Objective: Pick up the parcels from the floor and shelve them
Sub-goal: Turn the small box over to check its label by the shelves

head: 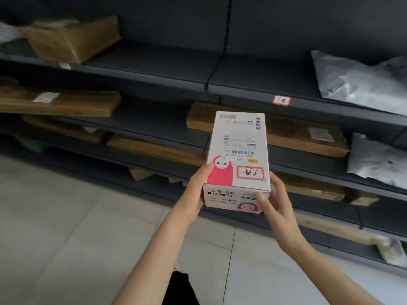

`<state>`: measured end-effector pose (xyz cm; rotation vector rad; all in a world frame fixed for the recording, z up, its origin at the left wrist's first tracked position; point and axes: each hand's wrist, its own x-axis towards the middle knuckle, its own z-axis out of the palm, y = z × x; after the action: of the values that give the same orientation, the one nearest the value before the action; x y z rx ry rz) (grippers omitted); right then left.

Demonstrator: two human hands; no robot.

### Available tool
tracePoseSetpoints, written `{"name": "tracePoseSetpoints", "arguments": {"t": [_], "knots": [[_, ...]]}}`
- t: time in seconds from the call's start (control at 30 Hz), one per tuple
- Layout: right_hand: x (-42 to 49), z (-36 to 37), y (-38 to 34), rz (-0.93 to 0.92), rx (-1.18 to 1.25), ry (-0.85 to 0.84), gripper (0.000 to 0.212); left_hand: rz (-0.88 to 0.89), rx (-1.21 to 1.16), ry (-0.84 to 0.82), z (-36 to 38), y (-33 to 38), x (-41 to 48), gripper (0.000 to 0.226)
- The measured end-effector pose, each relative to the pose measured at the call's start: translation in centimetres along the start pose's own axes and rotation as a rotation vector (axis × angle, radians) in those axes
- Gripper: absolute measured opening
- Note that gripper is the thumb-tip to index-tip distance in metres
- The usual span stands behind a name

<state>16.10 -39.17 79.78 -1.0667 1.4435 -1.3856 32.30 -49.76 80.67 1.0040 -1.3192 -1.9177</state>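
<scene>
A dark metal shelving unit (211, 84) fills the upper and right parts of the frame, above a pale tiled floor (66, 216) in the lower left. Several parcels are already shelved: a brown carton (72, 40) at the upper left, flat brown cartons (286, 130) at mid-height, and grey plastic mailers (361, 80) at the right. No further parcels are seen on the visible floor, so how many are left cannot be told. A wide bare stretch of the upper shelf lies in the upper centre of the frame, between the brown carton and the mailers, and is judged the easiest room; its front lip would have to be cleared. The shelf below is more crowded. 1 white-and-pink box (239, 155) is held in the air at the centre, in front of the shelves and not yet placed. The left hand (196, 192) is clamped on its left side, the right hand (275, 203) on its lower right corner: a 2-handed grip.
</scene>
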Motion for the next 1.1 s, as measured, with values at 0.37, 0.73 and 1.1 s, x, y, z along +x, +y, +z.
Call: {"name": "tracePoseSetpoints", "arguments": {"t": [0.37,0.73,1.1], "knots": [[7.6,10.2,-4.3,0.131,-0.062,-0.125,0.041,0.127,0.031,0.059,-13.8,6.2,-1.8,0.048],[18.1,16.4,-18.5,-0.166,-0.939,-0.488,0.069,-0.119,0.461,-0.544,-27.0,18.9,3.0,0.055],[18.4,14.0,-13.8,0.572,-0.42,-1.048,0.088,-0.25,0.44,-0.837,-24.4,18.6,5.4,0.071]]}}
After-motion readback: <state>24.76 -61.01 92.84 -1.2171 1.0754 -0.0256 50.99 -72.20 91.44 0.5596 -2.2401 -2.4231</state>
